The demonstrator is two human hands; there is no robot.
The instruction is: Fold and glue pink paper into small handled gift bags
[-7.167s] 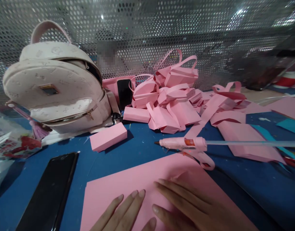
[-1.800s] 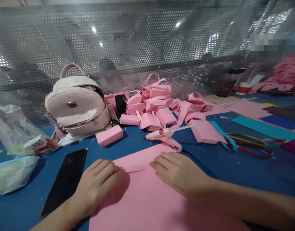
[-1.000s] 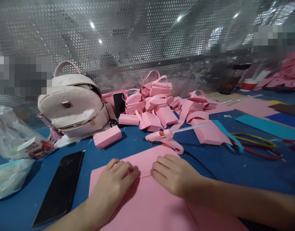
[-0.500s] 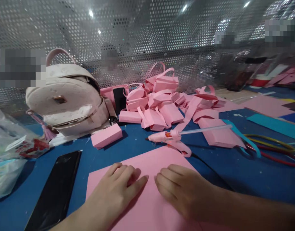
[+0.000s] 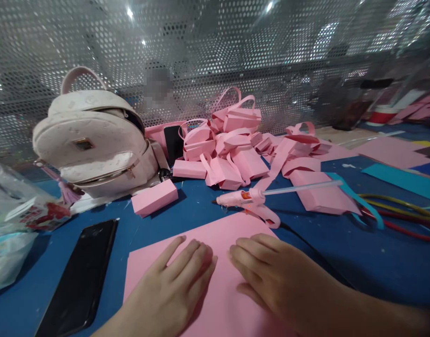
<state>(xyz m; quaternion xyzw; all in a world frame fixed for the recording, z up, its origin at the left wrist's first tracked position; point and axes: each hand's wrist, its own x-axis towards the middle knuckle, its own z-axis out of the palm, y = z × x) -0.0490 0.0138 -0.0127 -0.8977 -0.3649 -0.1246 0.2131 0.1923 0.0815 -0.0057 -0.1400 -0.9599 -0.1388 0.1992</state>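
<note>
Hands press flat, fingers spread and gripping nothing: left hand [image 5: 172, 285] and right hand [image 5: 271, 276] on the thin pink paper sheet [image 5: 215, 234]. Likely light, floppy, easily creased; best lifted by an edge. Pink glue gun [image 5: 250, 201] lies at twelve o'clock on the blue desk [image 5: 358, 252].

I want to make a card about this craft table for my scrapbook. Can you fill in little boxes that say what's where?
left hand: flat on the pink paper sheet
right hand: flat on the same sheet, beside the left
glue gun: lying just behind the sheet
black phone: left of the sheet
pink box: in front of the backpack
pile of pink paper bags: at the back
table: blue
</note>
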